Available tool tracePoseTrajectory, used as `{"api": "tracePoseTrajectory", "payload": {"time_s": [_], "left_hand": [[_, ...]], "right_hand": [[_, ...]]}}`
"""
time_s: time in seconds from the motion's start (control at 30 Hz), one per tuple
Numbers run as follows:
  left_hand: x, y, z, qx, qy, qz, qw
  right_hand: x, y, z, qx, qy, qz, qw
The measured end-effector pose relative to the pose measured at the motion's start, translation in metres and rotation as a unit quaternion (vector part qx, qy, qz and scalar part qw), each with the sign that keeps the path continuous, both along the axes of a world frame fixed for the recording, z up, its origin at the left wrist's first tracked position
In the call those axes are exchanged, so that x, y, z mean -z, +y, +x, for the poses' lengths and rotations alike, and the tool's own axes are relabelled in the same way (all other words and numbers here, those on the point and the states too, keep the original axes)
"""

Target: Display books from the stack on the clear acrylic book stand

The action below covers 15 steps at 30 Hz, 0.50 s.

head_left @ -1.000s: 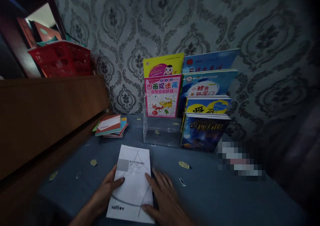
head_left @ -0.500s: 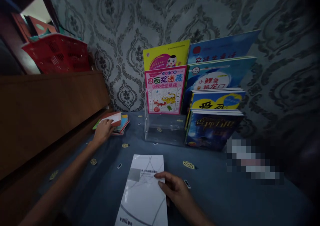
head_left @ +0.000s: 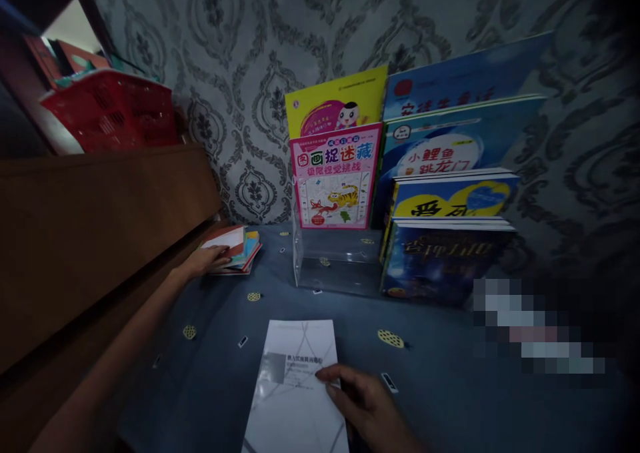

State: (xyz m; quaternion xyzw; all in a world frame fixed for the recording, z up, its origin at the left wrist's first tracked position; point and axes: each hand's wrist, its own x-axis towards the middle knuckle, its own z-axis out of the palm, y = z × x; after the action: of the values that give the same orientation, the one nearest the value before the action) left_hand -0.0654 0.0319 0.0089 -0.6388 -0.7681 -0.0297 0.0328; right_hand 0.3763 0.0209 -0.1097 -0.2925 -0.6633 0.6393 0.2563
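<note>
At the left, my left hand (head_left: 203, 261) grips the near left edge of a small stack of books (head_left: 247, 256), with its fingertips over the top one. That top book (head_left: 231, 238) has a brown and white cover; part of the stack is hidden by my hand. In front of me lies a white booklet (head_left: 295, 416) with grey lines and a grey square on its cover. My right hand (head_left: 367, 403) holds its right edge, index finger and thumb on the cover and the other fingers curled out of sight by the edge.
A clear acrylic stand (head_left: 335, 266) holds a pink picture book (head_left: 337, 179) and a yellow book (head_left: 345, 96) behind it. To the right, several blue books stand in tiers, a dark blue one (head_left: 445, 263) in front. A red basket (head_left: 115, 109) sits on the brown wooden board (head_left: 100, 213).
My left hand has shifted slightly to the left edge of the stack, covering the green book there. The view has moved a little; my right hand keeps its place on the booklet.
</note>
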Motion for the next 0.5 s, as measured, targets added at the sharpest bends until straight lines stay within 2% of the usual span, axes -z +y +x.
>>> {"api": "tracePoseTrajectory", "payload": {"time_s": [0.33, 0.5], "left_hand": [[-0.008, 0.003, 0.002, 0.015, 0.001, -0.011, 1.0], [0.0, -0.001, 0.014, 0.0, -0.021, 0.008, 1.0]], "right_hand": [[0.002, -0.001, 0.004, 0.002, 0.002, 0.014, 1.0], [-0.001, 0.0, 0.002, -0.002, -0.016, 0.028, 0.999]]}}
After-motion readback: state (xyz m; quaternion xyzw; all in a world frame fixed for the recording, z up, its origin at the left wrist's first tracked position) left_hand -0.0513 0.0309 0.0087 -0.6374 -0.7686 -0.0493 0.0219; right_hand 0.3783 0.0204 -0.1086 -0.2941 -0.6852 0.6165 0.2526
